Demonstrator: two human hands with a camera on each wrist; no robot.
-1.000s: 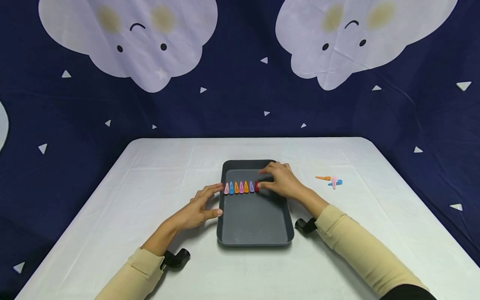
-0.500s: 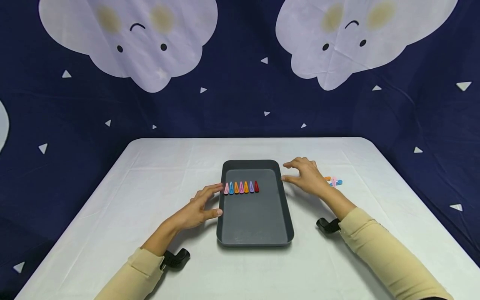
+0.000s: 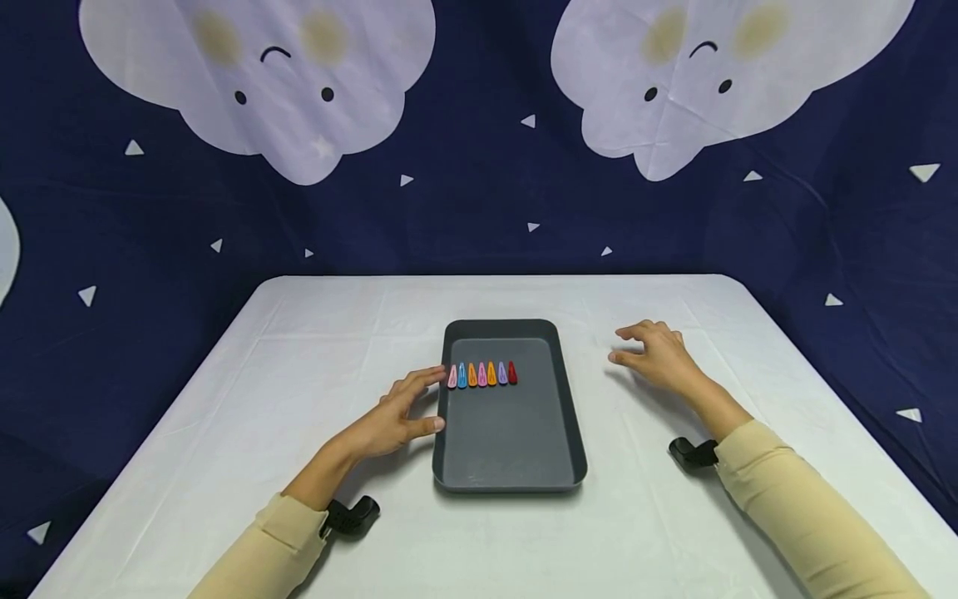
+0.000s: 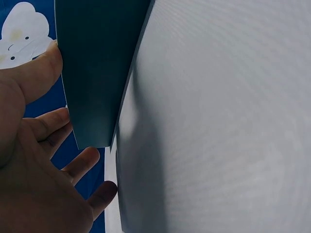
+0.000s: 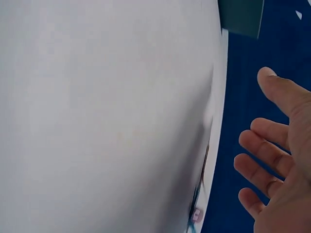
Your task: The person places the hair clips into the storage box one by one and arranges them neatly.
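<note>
A row of several snap hair clips (image 3: 482, 374) in pink, blue, orange, purple and red lies across the upper part of a dark grey tray (image 3: 509, 441). My left hand (image 3: 397, 420) rests at the tray's left side, its thumb and fingertips at the rim; in the left wrist view the thumb (image 4: 43, 73) touches the tray wall (image 4: 97, 73). To the right of the tray my right hand (image 3: 654, 358) hovers over the table with loosely bent fingers and nothing in them. It hides the loose clips in the head view; a pink clip (image 5: 196, 215) shows below it in the right wrist view.
The tray stands on a white-covered table (image 3: 337, 333). Behind the table hangs a dark blue cloth (image 3: 479, 233) printed with clouds and triangles. Each wrist wears a black camera, the left camera (image 3: 352, 516) near the table's front.
My right hand has left the red clip at the end of the row and moved right, out of the tray, over the loose clips. The left hand has stayed at the tray.
</note>
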